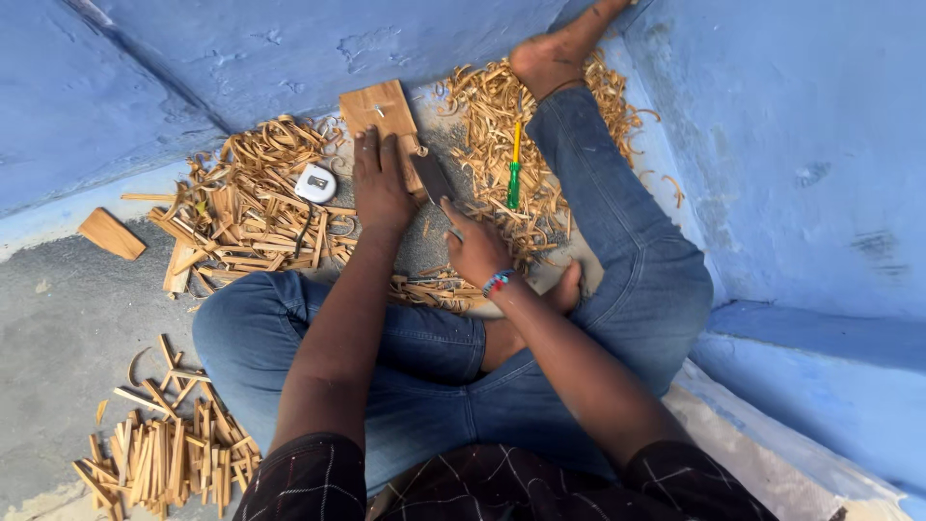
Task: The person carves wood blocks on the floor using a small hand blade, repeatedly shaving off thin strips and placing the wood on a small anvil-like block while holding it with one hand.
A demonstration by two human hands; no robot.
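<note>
On the floor, left hand [379, 183] fingers lie flat on wooden block [381, 109]; right hand [475, 246] fingers grip blade [433, 178].

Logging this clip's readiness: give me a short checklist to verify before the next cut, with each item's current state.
1. Left hand flat on the board, steadying it: ok.
2. Right hand gripping the blade: ok.
3. Left fingers apart from the blade edge: cannot tell, they lie close.
4. Workpiece under the blade: cannot tell, hidden by the hands.
5. Floor around the board free of shavings: not ok, heaps on both sides.
6. Screwdriver and tape measure out of the stroke path: ok.
</note>
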